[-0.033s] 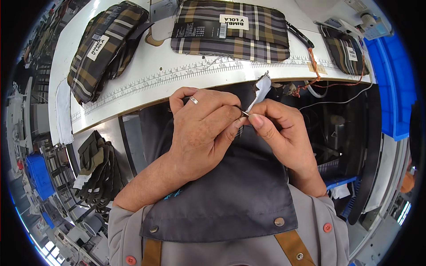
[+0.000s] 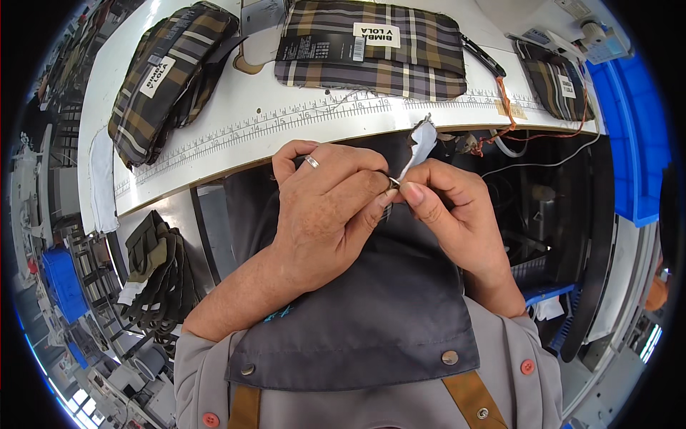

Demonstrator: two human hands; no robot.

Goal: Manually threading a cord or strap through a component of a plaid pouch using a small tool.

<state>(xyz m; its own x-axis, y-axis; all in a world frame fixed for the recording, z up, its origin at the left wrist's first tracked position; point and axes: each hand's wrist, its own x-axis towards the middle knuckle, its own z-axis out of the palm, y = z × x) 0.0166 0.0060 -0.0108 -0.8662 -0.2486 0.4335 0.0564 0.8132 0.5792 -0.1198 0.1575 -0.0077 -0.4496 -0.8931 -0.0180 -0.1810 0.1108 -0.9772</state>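
Observation:
My left hand (image 2: 325,196), with a ring on one finger, is closed in a pinch just in front of the table edge. Fingertip to fingertip with it, my right hand (image 2: 457,211) pinches too. Between them runs a narrow fabric strip (image 2: 421,143), whose white end with a frayed dark edge sticks up above the right fingers. A thin, pale fold of it shows at the fingertips; the rest is hidden inside the hands. A small bit of checked cloth peeks out below the left thumb. Beneath both hands lies my dark apron (image 2: 350,322).
Along the white table (image 2: 236,154) runs a printed ruler scale. Plaid fabric pieces with labels lie at the left (image 2: 171,79), centre (image 2: 371,64) and right (image 2: 554,82). Black thread snips (image 2: 486,57) on an orange cord rest between two of them. Dark fabric pieces (image 2: 157,268) hang at left.

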